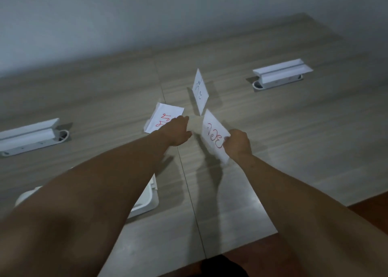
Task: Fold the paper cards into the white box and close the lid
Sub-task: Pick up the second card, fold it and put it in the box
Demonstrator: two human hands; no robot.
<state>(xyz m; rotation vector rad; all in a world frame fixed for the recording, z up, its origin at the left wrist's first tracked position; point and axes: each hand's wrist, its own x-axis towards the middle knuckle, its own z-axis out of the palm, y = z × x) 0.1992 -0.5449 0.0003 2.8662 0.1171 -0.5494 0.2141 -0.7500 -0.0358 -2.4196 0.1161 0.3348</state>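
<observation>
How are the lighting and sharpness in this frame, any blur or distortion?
Head view: dim, bluish light; soft shadows under the arms on the table; motion blur smears the left hand and right hand and the held card; wide-angle bending of the table edges.

Wooden table (273,130) bears three paper cards (200,91), white box (150,199), two cable hatches (281,73)

Dim room, low light w/ a bluish cast. Plain pale grey wall (147,14) runs along the far side, no marks on it. Wide grey-brown wood-grain laminate table (294,140) fills most of the view, a thin seam running front to back down its middle. Two white plastic flip-up cable-port covers stand open in the tabletop: one at left (29,136), one far right (281,72). Reddish-brown floor (369,211) shows at bottom right.
</observation>
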